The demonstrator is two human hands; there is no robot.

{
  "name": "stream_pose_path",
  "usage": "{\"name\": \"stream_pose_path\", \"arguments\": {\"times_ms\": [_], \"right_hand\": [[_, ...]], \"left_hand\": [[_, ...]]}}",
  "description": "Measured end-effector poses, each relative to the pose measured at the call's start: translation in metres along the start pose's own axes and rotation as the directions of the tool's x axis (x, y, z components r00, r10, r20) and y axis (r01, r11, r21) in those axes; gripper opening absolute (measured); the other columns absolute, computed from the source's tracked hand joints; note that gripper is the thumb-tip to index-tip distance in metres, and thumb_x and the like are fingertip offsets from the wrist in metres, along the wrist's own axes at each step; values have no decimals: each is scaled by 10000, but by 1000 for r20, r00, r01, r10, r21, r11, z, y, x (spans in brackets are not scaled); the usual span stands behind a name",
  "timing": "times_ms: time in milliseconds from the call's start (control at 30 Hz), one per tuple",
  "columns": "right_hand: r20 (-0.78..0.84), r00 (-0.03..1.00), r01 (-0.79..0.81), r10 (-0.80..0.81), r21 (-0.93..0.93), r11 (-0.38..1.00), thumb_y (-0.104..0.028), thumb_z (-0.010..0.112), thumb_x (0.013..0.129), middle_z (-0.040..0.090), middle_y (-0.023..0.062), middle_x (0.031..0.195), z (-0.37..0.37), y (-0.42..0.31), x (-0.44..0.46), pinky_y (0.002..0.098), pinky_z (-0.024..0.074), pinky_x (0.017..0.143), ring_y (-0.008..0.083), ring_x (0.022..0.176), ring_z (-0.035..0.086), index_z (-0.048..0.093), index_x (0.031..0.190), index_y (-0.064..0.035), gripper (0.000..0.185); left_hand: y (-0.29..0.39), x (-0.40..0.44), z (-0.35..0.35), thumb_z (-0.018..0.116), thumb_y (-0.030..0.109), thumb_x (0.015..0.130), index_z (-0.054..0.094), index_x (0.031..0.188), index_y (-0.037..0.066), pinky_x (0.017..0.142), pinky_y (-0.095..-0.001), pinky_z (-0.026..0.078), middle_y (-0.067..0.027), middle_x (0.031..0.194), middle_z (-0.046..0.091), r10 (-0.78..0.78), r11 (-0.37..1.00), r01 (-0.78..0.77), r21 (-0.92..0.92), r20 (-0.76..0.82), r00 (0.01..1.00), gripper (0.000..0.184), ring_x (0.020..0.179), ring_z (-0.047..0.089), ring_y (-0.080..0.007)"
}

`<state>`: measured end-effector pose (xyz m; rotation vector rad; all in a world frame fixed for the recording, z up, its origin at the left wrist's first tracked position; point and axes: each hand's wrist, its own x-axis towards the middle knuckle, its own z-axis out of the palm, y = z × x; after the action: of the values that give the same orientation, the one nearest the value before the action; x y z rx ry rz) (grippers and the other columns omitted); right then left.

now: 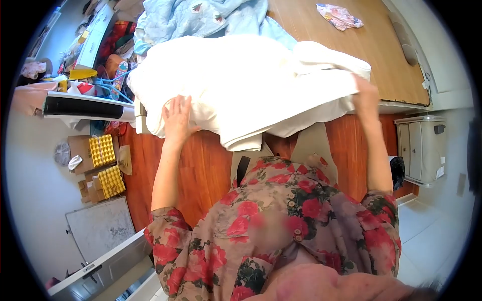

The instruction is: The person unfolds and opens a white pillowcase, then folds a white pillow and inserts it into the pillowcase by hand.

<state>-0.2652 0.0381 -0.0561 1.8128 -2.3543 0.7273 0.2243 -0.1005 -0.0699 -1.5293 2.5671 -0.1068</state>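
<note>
A thick white quilt (216,80) lies bunched and partly folded over the near edge of the bed, with its front flap hanging down towards my knees. My left hand (178,118) rests on its left side, fingers spread and flat against the cloth. At the right end, my right hand (365,95) is closed round the quilt's edge; its fingertips are partly hidden by the fabric. Behind the white quilt is a crumpled light blue quilt (201,20) with small printed patches.
The bed's wooden board (391,75) stretches right, holding a crumpled patterned cloth (340,16). Cluttered shelving (93,40) stands at left. Yellow egg trays (102,150) and cardboard lie by the left wall. A small cabinet (419,150) stands right, on the red wooden floor (201,168).
</note>
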Motion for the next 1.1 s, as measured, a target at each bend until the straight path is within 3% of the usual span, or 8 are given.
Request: {"name": "stream_pose_path", "arguments": {"times_ms": [133, 233, 300, 533, 600, 800, 1000, 1100], "right_hand": [[-404, 892, -129, 201, 197, 972, -1, 484, 881, 676, 154, 1114, -58, 41, -27, 331, 473, 919, 231, 1035, 640, 608, 1214, -12, 356], [-492, 817, -140, 299, 334, 932, -29, 525, 896, 663, 116, 1130, -84, 75, -60, 312, 469, 928, 192, 1039, 617, 597, 1207, 25, 324], [-534, 781, -139, 323, 355, 924, -63, 548, 876, 669, 117, 1117, -97, 99, -78, 312, 469, 918, 187, 1025, 622, 589, 1222, 21, 358], [-269, 939, -203, 215, 72, 977, -111, 544, 884, 658, 161, 1173, -100, 83, -74, 328, 459, 925, 267, 1065, 639, 598, 1218, -18, 351], [-129, 961, -237, 243, 64, 969, -96, 534, 883, 650, 181, 1162, -83, 68, -72, 337, 461, 915, 284, 1086, 636, 609, 1204, -52, 333], [-347, 888, -230, 301, 231, 945, -63, 546, 880, 683, 140, 1093, -84, 97, -70, 300, 463, 891, 230, 1018, 643, 626, 1162, -31, 295], [-493, 797, -273, 348, 219, 937, -64, 566, 876, 680, 108, 1107, -87, 144, -102, 298, 454, 922, 201, 1045, 621, 609, 1190, -7, 322], [-520, 717, -358, 464, 296, 886, -66, 570, 871, 685, 116, 1074, -101, 175, -123, 321, 460, 921, 199, 1035, 622, 618, 1167, -5, 306]], "left_hand": [[-15, -3, 24, 799, 162, 721, 278, 1499, 192, 1127, -572, 207, -161, 1531, 281, -154, 987, 142, -73, -192, 969, 937, 1414, 264, -348], [-11, -2, 25, 780, 129, 717, 283, 1497, 190, 1126, -579, 206, -143, 1532, 288, -202, 979, 206, -8, -222, 954, 927, 1422, 253, -334], [-12, 8, 28, 720, 75, 728, 292, 1491, 173, 1128, -573, 210, -128, 1531, 297, -34, 989, 68, 129, -253, 967, 880, 1425, 263, -311], [20, 38, 86, 535, 96, 832, 377, 1436, 96, 1129, -562, 218, -132, 1506, 351, 468, 865, -418, 277, -151, 870, 624, 1410, 309, -285], [43, 39, 107, 531, 95, 837, 394, 1429, 103, 1132, -556, 211, -129, 1477, 396, 458, 877, -428, 217, -111, 882, 608, 1407, 317, -282], [44, 42, 140, 540, 114, 850, 498, 1362, 147, 1145, -526, 174, -121, 1117, 667, 290, 925, -284, 254, 11, 957, 515, 1253, 486, -255], [18, 31, 125, 559, 115, 816, 713, 883, 142, 1132, -518, 232, -85, 819, 697, 255, 925, -321, 202, 295, 921, 170, 1003, 606, -240], [-17, 7, 113, 569, 106, 794, 708, 727, 138, 1116, -509, 275, -74, 789, 681, 325, 916, -300, 266, -54, 944, 159, 981, 596, -243]]}}
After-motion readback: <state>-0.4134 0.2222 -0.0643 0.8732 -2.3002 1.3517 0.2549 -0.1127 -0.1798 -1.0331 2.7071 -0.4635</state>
